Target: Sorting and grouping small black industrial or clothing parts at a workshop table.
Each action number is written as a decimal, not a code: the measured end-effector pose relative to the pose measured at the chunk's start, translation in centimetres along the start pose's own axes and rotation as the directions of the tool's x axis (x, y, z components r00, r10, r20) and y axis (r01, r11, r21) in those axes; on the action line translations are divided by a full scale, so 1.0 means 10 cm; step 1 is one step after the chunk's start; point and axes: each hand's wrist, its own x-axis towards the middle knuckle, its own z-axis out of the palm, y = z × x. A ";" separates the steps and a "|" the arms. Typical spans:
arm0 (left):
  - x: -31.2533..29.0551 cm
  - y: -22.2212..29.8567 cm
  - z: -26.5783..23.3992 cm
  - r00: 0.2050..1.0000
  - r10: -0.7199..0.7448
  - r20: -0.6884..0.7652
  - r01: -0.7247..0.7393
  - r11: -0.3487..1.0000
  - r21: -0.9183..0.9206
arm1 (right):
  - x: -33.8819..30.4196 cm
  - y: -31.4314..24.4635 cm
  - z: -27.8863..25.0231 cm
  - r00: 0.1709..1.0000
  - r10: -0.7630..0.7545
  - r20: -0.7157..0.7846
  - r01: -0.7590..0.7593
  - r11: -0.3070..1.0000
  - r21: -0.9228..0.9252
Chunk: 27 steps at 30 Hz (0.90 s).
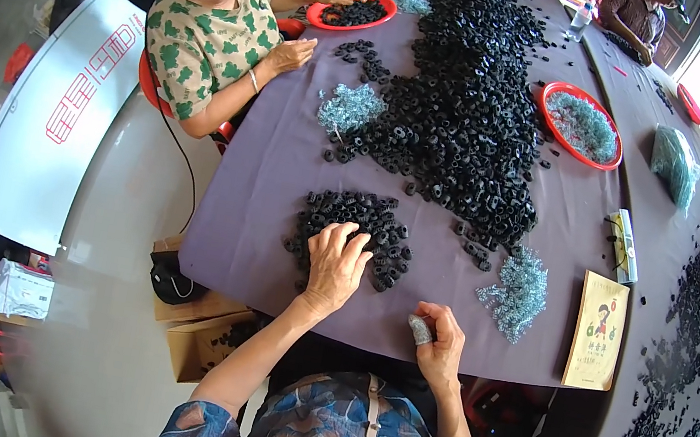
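A small heap of black ring-like plastic parts (379, 224) lies on the grey-purple tablecloth before me. My left hand (336, 263) rests on its near side, fingers spread and fingertips among the parts; no part shows gripped. At the table's front edge, my right hand (442, 336) is closed, fingers curled in. A small greyish piece (420, 329) shows at its thumb side; whether it is held or wrapped round the thumb, I cannot make out. Just beyond that hand lies a pile of clear bluish small pieces (516, 295).
A large mound of black parts (474, 100) runs up the table. A red tray (577, 161) holds clear pieces, beside a yellow booklet (598, 332). At the left, a co-worker (214, 35) reaches into another red tray (391, 7). An open cardboard box (196, 346) stands below the edge.
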 end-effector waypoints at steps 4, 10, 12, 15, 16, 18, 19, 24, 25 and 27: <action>0.18 0.14 -0.02 0.997 0.040 -0.067 -0.041 0.999 -0.008 | 0.01 -0.01 -0.01 1.000 -0.011 0.005 0.012 1.000 -0.024; 0.60 0.12 0.33 0.998 0.062 0.013 -0.062 0.996 0.059 | -0.01 -0.04 0.01 1.000 0.001 0.014 -0.001 1.000 -0.030; 0.59 0.09 0.36 0.994 0.054 0.099 -0.062 0.995 0.074 | 0.00 -0.04 0.01 1.000 0.003 0.008 -0.003 0.999 -0.033; 0.53 -0.01 0.40 0.989 0.089 0.118 -0.097 0.993 0.070 | -0.01 -0.04 0.02 1.000 -0.008 0.002 0.008 0.999 -0.039; 0.52 -0.02 0.38 0.989 0.102 0.107 -0.109 0.993 0.055 | -0.01 -0.03 0.01 1.000 -0.008 0.006 0.008 0.999 -0.038; 0.49 -0.03 0.33 0.989 0.095 0.117 -0.104 0.991 0.080 | -0.01 -0.02 0.00 1.000 -0.006 0.006 0.006 0.999 -0.039; 0.49 -0.03 0.28 0.988 0.078 0.133 -0.089 0.993 0.079 | 0.00 -0.02 -0.01 1.000 -0.009 0.012 0.009 0.999 -0.040; 0.46 -0.05 0.29 0.992 0.029 0.121 -0.038 0.997 0.072 | 0.00 -0.04 -0.01 1.000 -0.011 0.019 0.011 0.999 -0.036; 0.51 -0.02 0.30 0.992 0.032 0.121 -0.041 0.997 0.069 | 0.00 -0.03 -0.01 1.000 -0.005 0.021 0.006 0.999 -0.033; 0.65 0.05 0.33 0.996 0.072 0.045 -0.073 0.997 0.018 | 0.00 -0.02 -0.01 1.000 0.002 0.018 -0.001 0.999 -0.034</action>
